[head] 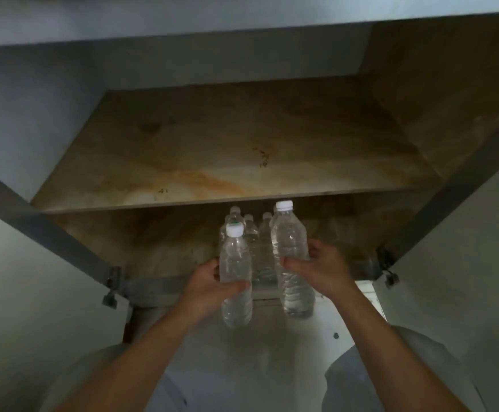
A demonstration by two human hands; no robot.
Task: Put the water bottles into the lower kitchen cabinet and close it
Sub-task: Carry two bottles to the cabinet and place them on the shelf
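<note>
We see clear bottles (236, 272) with white caps (284, 205), a mottled brown shelf (242, 144) streaked orange, and a grey cabinet frame (465, 179).

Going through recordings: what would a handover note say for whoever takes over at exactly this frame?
Left hand grips one water bottle; right hand grips a second bottle. Both are upright in front of the open cabinet.
Done: several stored bottles stand on the bottom level.
Left: set these two inside, then close the left door and right door.

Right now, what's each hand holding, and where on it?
Left hand grips the left water bottle mid-body; right hand grips the right water bottle mid-body.
</note>
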